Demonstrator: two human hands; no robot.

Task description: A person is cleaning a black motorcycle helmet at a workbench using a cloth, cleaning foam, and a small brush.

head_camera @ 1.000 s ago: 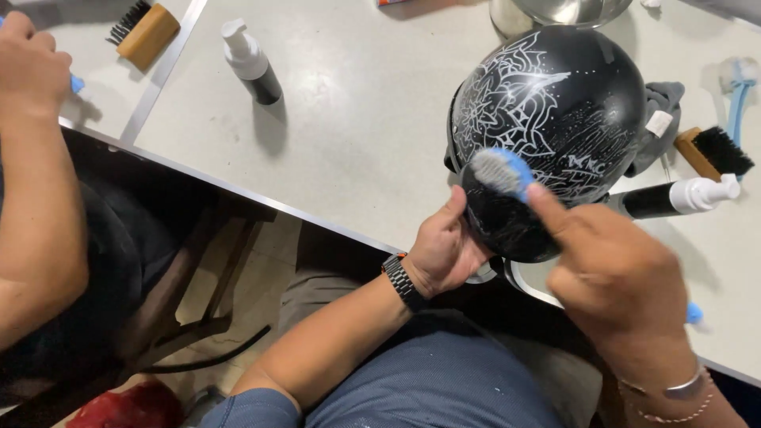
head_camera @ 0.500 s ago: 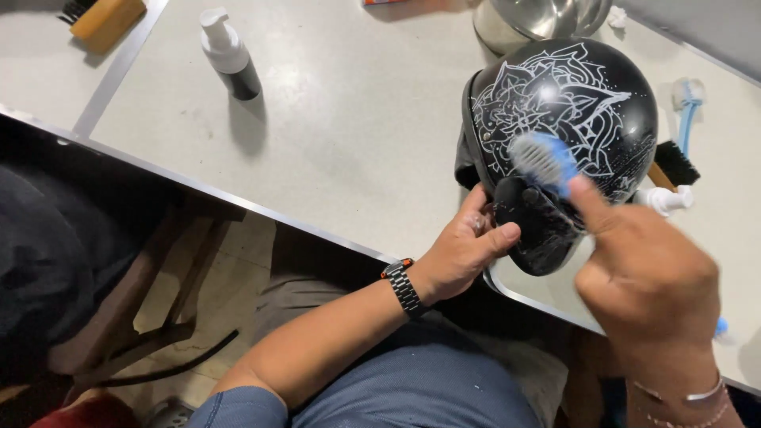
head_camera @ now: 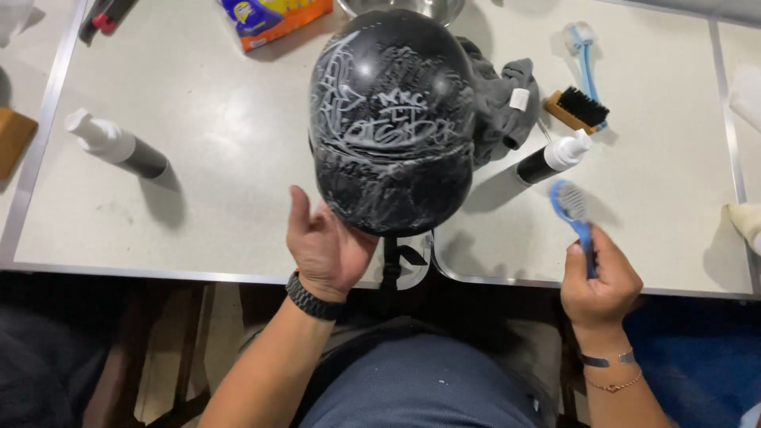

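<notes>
1. The left hand (head_camera: 329, 246) cups the lower near edge of a black helmet (head_camera: 392, 119), palm against the shell and thumb raised beside it; a dark band sits on the wrist.
2. The right hand (head_camera: 600, 281) is clamped around the handle of a blue brush (head_camera: 572, 208), bristle head pointing up and away from the body, held clear of the helmet and off to its right.
3. The two hands are well apart, with the helmet's chin strap (head_camera: 394, 265) hanging over the table edge between them.
4. The helmet rests on the pale table (head_camera: 222, 158) near its front edge, its shell covered in whitish scrawled markings and smears.
5. Just behind and to the right of the helmet lies a grey cloth (head_camera: 503, 99), partly hidden by it.
6. A spray bottle (head_camera: 552, 157) lies just above the brush, and a black-bristled wooden brush (head_camera: 577, 109) lies beyond it.
7. Another spray bottle (head_camera: 115, 144) lies well to the left; a metal bowl (head_camera: 400, 8) peeks out behind the helmet.
</notes>
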